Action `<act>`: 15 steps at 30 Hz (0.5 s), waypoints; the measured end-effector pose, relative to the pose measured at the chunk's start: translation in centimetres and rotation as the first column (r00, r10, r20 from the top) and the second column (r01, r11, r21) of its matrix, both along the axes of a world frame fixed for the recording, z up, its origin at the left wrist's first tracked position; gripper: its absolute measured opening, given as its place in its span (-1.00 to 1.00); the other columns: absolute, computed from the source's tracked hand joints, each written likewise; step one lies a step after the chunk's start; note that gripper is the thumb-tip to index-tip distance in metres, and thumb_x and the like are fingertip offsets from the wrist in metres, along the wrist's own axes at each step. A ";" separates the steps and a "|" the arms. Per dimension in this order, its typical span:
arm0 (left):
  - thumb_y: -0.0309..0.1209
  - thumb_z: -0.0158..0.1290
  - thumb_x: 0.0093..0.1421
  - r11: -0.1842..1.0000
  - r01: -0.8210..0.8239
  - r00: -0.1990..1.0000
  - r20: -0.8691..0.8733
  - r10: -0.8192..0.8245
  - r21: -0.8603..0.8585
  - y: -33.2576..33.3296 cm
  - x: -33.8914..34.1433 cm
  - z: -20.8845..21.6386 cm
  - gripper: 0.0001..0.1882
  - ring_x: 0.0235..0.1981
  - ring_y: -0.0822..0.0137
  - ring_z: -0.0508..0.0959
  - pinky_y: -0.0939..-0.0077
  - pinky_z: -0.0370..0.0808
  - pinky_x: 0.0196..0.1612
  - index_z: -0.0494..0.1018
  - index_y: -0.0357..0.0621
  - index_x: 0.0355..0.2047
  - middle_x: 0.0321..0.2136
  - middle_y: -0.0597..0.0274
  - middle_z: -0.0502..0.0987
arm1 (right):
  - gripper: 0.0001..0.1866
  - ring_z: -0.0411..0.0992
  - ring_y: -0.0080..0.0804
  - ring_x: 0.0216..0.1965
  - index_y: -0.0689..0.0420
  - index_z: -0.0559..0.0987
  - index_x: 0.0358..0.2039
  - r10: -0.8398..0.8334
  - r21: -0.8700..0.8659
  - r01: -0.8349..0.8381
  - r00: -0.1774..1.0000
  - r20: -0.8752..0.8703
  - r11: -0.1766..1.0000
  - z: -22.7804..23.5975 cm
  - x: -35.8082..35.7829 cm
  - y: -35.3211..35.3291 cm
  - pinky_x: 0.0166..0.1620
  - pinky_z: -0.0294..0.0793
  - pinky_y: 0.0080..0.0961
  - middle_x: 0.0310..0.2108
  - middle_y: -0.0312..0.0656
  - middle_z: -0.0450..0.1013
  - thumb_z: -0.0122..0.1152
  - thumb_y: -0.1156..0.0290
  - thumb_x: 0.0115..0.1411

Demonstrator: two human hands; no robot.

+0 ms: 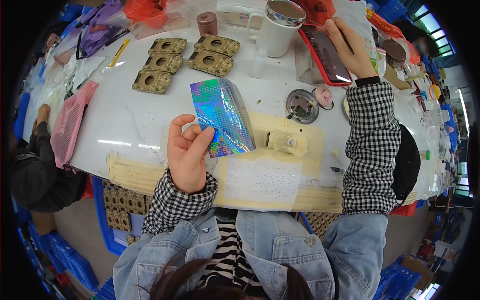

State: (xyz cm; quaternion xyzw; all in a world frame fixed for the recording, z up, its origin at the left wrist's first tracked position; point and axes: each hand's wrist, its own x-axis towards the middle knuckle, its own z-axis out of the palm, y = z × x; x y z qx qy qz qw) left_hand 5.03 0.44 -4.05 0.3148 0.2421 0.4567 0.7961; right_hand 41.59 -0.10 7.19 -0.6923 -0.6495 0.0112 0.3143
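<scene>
My left hand (189, 157) pinches the lower left edge of a shiny holographic sheet (220, 110), blue, green and purple with rows of small marks, and holds it up over the table. My right hand (352, 52) is at the far right, over a phone (327, 55) in a red case. Its fingers are closed on a thin dark tool; the kind is hard to make out. Below the sheet lies a white patch (262, 180) strewn with tiny shiny dots. Beside it, a small block wrapped in yellowish tape (287, 142) rests on a taped area of the table.
Several camouflage-patterned parts with round holes (160, 62) lie at the back left. A white mug (280, 30), small clear bottle (258, 64) and round clear dish (302, 106) stand farther back. A pink mesh basket (75, 120) is left, near another person's arm (42, 145). Blue trays (107, 225) sit below the table.
</scene>
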 end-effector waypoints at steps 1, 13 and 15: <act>-0.66 -0.03 0.19 0.999 0.026 1.000 0.012 -0.026 0.027 0.2 -0.3 -0.5 -0.63 -0.28 0.44 0.54 0.59 0.47 -0.23 0.21 -0.17 -0.01 -0.29 0.15 0.54 | -0.65 0.44 -0.48 -0.16 0.27 0.45 -0.17 -0.010 -0.021 0.009 1.000 -0.026 1.000 0.6 0.4 -0.4 -0.01 0.31 -0.57 -0.24 -0.15 0.53 -0.16 0.22 0.38; -0.66 0.04 0.15 1.000 0.005 0.999 -0.037 -0.005 -0.010 -0.1 0.0 0.1 -0.61 -0.37 0.51 0.52 0.71 0.39 -0.35 0.22 -0.15 -0.04 -0.37 0.22 0.55 | -0.58 0.39 -0.64 -0.51 0.25 0.47 -0.39 -0.161 0.237 0.202 0.970 -0.180 0.950 0.7 -2.2 -6.8 -0.35 0.28 -0.67 -0.58 -0.25 0.48 -0.12 0.14 0.36; -0.66 0.03 0.15 1.000 0.008 1.000 -0.030 -0.008 -0.016 -0.1 0.2 0.3 -0.61 -0.34 0.49 0.53 0.68 0.43 -0.30 0.22 -0.15 -0.04 -0.36 0.22 0.55 | -0.58 0.37 -0.66 -0.56 0.24 0.47 -0.44 -0.203 0.236 0.244 0.962 -0.185 0.941 -0.1 -2.0 -7.1 -0.43 0.23 -0.71 -0.66 -0.27 0.43 -0.11 0.14 0.36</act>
